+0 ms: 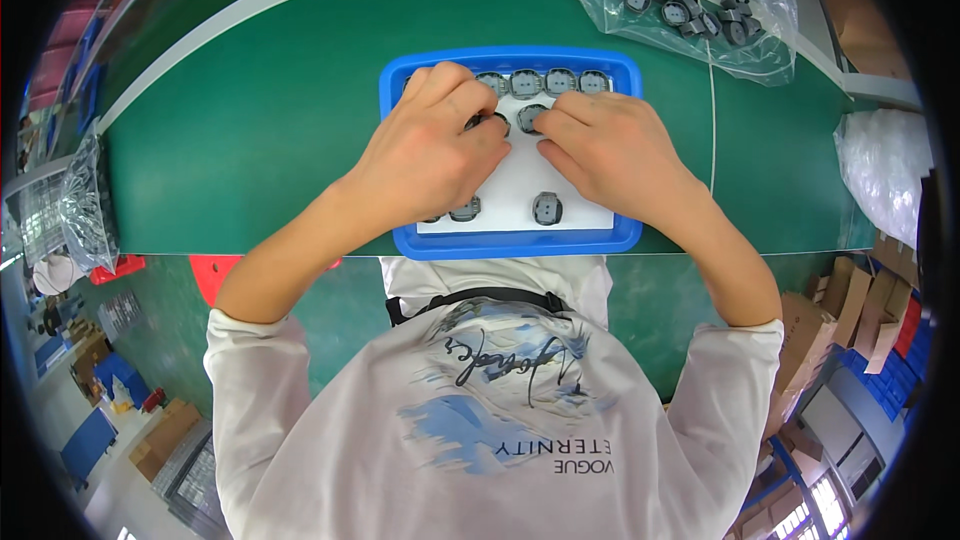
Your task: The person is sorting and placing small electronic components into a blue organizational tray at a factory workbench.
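Observation:
A blue tray with a white lining lies on the green table in front of me. Over its left side, my left hand is closed, with the fingers pinching a small dark grey plastic part that they mostly cover. My right hand has its thumb and fingertips on another rounded grey part just beside it. Several similar grey parts form a row along the tray's far wall. Nearer to me lie one part at the right and two at the left, one of them partly under my left wrist.
A clear plastic bag with several loose grey parts rests at the table's far right. A white cord runs down from it. Clear wrapping hangs at the left edge, and a white plastic bundle sits at the right.

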`<state>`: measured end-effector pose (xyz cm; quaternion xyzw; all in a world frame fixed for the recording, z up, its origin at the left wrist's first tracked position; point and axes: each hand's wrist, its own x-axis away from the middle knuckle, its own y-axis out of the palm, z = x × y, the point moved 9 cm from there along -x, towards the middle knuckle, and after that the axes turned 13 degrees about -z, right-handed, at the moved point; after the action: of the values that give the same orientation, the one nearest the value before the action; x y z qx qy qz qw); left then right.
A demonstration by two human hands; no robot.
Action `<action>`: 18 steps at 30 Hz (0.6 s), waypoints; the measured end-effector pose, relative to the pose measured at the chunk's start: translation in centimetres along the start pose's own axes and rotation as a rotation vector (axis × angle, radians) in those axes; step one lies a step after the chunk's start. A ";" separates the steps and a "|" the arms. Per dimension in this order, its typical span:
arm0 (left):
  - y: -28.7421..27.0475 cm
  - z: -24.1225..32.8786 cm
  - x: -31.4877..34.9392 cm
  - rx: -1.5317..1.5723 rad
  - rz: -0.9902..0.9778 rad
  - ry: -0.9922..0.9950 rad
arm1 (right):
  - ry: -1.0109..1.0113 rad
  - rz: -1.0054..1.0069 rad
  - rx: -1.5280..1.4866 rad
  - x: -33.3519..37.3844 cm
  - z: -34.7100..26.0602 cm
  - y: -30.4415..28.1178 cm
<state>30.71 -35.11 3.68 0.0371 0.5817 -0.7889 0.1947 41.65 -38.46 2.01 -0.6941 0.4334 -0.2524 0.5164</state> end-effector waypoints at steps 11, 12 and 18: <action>0.7 -1.2 0.1 -0.015 -0.052 -0.080 | 0.016 0.000 0.026 -1.0 0.2 0.6; 0.5 -1.1 0.0 -0.013 -0.026 -0.072 | 0.024 -0.018 0.019 -1.0 0.3 0.5; 0.2 -1.4 0.1 -0.025 0.003 -0.070 | 0.063 -0.025 -0.097 1.3 2.0 -4.3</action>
<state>30.48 -33.83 3.05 0.0077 0.5844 -0.7820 0.2166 45.33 -38.18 5.19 -0.7154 0.4524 -0.2593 0.4651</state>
